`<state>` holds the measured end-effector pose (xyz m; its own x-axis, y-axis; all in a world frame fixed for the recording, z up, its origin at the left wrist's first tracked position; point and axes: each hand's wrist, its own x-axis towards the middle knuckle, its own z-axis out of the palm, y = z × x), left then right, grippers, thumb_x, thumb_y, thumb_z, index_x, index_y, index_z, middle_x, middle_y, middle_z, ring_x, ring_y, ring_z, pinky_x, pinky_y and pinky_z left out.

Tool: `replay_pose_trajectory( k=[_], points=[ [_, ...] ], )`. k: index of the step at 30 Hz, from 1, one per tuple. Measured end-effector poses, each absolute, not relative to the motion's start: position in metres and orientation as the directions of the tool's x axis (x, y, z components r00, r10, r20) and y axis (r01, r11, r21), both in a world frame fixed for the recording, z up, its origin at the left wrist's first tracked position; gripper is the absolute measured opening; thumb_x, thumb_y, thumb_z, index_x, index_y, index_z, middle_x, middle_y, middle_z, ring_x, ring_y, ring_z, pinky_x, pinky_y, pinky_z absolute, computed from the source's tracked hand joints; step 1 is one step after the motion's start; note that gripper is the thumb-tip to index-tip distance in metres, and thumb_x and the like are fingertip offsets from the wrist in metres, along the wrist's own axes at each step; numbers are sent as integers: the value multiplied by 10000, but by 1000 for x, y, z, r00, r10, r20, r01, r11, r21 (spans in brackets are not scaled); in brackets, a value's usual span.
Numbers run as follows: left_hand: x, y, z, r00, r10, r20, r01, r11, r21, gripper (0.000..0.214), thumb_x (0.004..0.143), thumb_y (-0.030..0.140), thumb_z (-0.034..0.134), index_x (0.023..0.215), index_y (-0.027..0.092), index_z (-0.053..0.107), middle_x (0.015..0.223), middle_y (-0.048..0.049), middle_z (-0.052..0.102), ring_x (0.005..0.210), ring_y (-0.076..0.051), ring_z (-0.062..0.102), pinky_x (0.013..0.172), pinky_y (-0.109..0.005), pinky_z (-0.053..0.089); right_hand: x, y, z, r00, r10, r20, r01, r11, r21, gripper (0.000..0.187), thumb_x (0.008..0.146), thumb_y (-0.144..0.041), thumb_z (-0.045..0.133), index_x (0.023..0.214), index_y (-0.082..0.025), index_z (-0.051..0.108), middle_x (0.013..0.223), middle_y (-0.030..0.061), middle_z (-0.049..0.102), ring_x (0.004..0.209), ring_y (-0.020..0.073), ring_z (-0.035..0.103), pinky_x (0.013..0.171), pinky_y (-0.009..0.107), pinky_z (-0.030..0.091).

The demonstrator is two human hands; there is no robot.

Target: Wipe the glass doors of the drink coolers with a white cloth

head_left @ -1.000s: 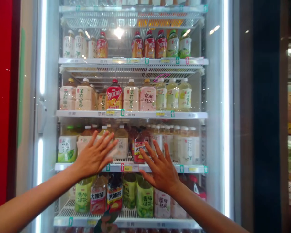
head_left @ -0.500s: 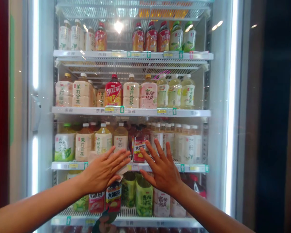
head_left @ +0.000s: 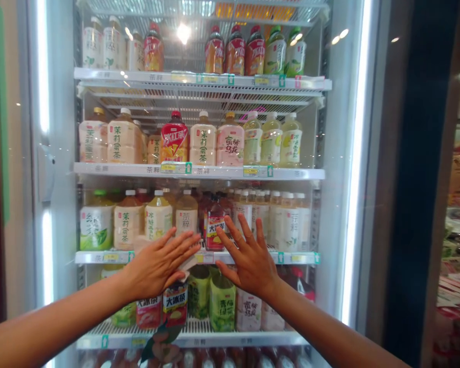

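Observation:
Both my hands lie flat against the glass door (head_left: 339, 204) of a lit drinks fridge. My left hand (head_left: 159, 266) has its fingers stretched out to the right and presses a pale cloth (head_left: 187, 264) to the glass; only the cloth's edges show under the palm. My right hand (head_left: 249, 260) is spread open on the glass just to its right, fingers pointing up-left, holding nothing. Behind the hands runs the third shelf rail (head_left: 291, 257) with price tags, and a red-labelled tea bottle (head_left: 214, 230) stands between the fingertips.
Wire shelves hold rows of bottled teas: pale bottles (head_left: 122, 143) on the second shelf, green and red ones (head_left: 222, 306) on the lower shelf. The door handle (head_left: 46, 174) is at the left. A dark door frame (head_left: 406, 179) and more store shelving stand at the right.
My left hand has slid right and down across the glass with the cloth, ending close to my right hand, which has barely moved. The view has shifted slightly.

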<state>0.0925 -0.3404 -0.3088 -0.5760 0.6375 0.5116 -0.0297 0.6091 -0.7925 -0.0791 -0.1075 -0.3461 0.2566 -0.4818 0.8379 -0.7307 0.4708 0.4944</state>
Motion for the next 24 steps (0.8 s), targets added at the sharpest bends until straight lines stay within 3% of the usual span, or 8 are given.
replay_pose_trajectory(
  k=[5,9,11,13,16,19,21,24],
  points=[
    [82,-342,-256,-439,446,780,-242,777,-581,802,1043,439,398,1640,133,-42,1732,-139,80,1611,-248,-35,1322,-527,24,-79,-107,-347,257,-473,843,-744,460,485,885,958,-527,576,1654,-185,149,1721,95,149,1603,381,55,1269,708,72],
    [91,-342,-320,-540,544,642,-124,703,-700,816,1005,512,465,1636,106,146,1722,-120,157,1616,-257,1,1331,-480,3,-79,-107,-346,248,-474,845,-752,455,476,878,955,-513,595,1651,-185,172,1719,95,158,1602,381,69,1272,703,78],
    [100,-346,-357,-579,623,525,-40,622,-782,724,997,502,485,1607,162,294,1709,-50,235,1619,-214,37,1337,-446,5,-79,-106,-346,256,-472,844,-751,453,481,869,951,-514,604,1647,-194,196,1716,99,167,1602,383,69,1269,707,90],
    [106,-351,-365,-590,664,459,10,574,-819,683,1000,493,482,1602,216,316,1693,5,284,1616,-162,47,1340,-411,3,-79,-104,-347,278,-483,830,-744,438,504,834,949,-509,610,1637,-214,243,1713,92,191,1601,384,70,1265,717,77],
    [105,-358,-326,-548,564,618,-93,693,-715,795,1010,495,465,1649,185,107,1706,-57,243,1614,-177,11,1338,-440,-6,-81,-100,-349,367,-565,739,-703,352,618,741,964,-516,587,1608,-265,319,1692,47,280,1607,337,93,1265,713,0],
    [101,-360,-301,-448,405,797,-229,810,-540,830,1023,449,440,1644,138,-14,1729,-134,81,1609,-247,-43,1324,-522,-17,-80,-98,-352,414,-644,643,-654,281,702,739,960,-599,560,1592,-275,352,1672,25,335,1610,313,96,1261,708,-52],
    [103,-360,-321,-485,439,756,-195,788,-583,822,1018,472,445,1647,134,37,1731,-123,61,1611,-250,-31,1326,-508,-5,-79,-98,-354,398,-662,635,-651,283,704,773,945,-647,556,1588,-263,364,1672,35,338,1609,331,91,1255,718,-56],
    [113,-363,-368,-572,604,554,-44,653,-756,727,1007,510,459,1625,191,247,1728,-32,140,1617,-196,16,1335,-433,20,-74,-101,-362,382,-645,662,-665,305,681,776,939,-659,556,1570,-233,407,1663,58,356,1606,351,93,1261,713,-38]
  ],
)
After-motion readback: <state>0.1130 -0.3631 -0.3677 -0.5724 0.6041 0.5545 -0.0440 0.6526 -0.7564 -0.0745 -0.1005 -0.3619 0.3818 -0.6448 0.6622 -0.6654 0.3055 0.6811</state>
